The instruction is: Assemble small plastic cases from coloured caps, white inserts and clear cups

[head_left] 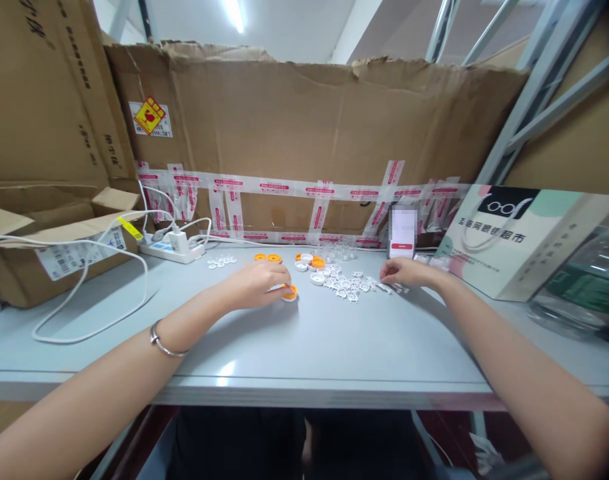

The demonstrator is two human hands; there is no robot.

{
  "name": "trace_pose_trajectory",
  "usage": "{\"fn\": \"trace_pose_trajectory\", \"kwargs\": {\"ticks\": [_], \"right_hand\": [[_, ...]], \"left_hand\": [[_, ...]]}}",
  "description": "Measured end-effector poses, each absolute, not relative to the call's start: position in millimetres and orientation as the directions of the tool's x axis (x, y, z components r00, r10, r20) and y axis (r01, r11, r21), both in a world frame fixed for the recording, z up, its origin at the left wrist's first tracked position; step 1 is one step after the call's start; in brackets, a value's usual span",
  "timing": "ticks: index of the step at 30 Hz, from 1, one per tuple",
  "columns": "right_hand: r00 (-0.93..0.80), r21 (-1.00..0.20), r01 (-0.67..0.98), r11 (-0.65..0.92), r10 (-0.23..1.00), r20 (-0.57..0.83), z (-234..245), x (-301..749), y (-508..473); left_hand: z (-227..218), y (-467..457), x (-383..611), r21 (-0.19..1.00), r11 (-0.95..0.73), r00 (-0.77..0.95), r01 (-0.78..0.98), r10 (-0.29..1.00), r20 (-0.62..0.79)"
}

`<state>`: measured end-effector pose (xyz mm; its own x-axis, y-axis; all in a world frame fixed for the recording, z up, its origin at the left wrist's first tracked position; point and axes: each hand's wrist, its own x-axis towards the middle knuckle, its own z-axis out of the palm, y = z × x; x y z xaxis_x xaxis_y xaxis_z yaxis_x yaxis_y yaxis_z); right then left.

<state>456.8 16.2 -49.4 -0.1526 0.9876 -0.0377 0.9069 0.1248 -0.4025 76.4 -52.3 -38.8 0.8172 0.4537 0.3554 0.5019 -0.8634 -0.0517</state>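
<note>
My L hand (pixel 265 284) pinches an orange-white rd pc (pixel 289 294), part-hidden; R hand (pixel 403 272) at sm. white pcs (pixel 385 289), can't tell if gripping. Phone scrn (pixel 403 230) part-blurred, bottle (pixel 581 283) cut off.

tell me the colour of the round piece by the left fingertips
The round piece at the left hand is orange above, white below, in the head view.

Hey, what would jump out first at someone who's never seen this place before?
Probably the tall cardboard across the back of the table, with red-and-white tape along its lower part and a yellow-and-red sticker at its upper left. Next, the bright orange-and-white round piece at the fingers of the left hand. The right hand is at the right end of scattered small white parts.
</note>
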Motion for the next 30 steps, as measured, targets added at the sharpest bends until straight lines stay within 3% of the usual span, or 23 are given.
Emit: {"fn": "trace_pose_trajectory", "kwargs": {"ticks": [6,10,13,15,18,20,23,26,28,30], "right_hand": [[-0.084,-0.435,0.894,0.103,0.994,0.064,-41.2,449.8,10.5],[-0.141,-0.555,0.807,0.202,0.978,0.151,-16.8,421.7,-10.1],[-0.3,-0.83,0.376,0.413,0.901,0.313,-1.9,384.6,-26.5],[-0.275,-0.879,0.104,0.465,0.863,0.423,0.9,356.3,-32.8],[-0.28,-0.87,-0.042,0.491,0.83,0.482,-5.5,316.7,-36.3],[-0.284,-0.859,-0.04,0.51,0.819,0.499,-13.5,296.5,-38.8],[-0.245,-0.743,0.09,0.663,0.738,0.629,-24.5,279.8,-47.4],[-0.325,-0.408,0.297,0.863,0.493,0.807,-30.2,276.6,-57.3],[-0.443,-0.181,0.364,0.914,0.34,0.83,-30.6,277.2,-60.6],[-0.534,-0.032,0.385,0.922,0.251,0.808,-28.6,276.4,-60.6]], "left_hand": [[-40.1,-50.3,75.1,-0.052,-0.859,0.807,0.509,0.454,0.378],[-39.7,-52.0,77.4,-0.001,-0.849,0.723,0.528,0.449,0.526],[-36.7,-58.3,83.8,0.199,-0.842,0.562,0.501,0.491,0.666],[-34.7,-63.5,89.6,0.413,-0.801,0.423,0.434,0.585,0.692],[-33.3,-69.7,97.8,0.716,-0.653,0.298,0.244,0.754,0.586],[-33.3,-72.0,101.3,0.834,-0.542,0.284,0.108,0.82,0.496],[-34.0,-73.2,102.7,0.916,-0.399,0.284,-0.044,0.874,0.395],[-34.4,-72.8,101.1,0.944,-0.29,0.296,-0.157,0.898,0.325],[-34.0,-72.4,100.0,0.95,-0.245,0.31,-0.196,0.903,0.297],[-32.9,-72.0,99.2,0.95,-0.225,0.325,-0.216,0.901,0.287]]}}
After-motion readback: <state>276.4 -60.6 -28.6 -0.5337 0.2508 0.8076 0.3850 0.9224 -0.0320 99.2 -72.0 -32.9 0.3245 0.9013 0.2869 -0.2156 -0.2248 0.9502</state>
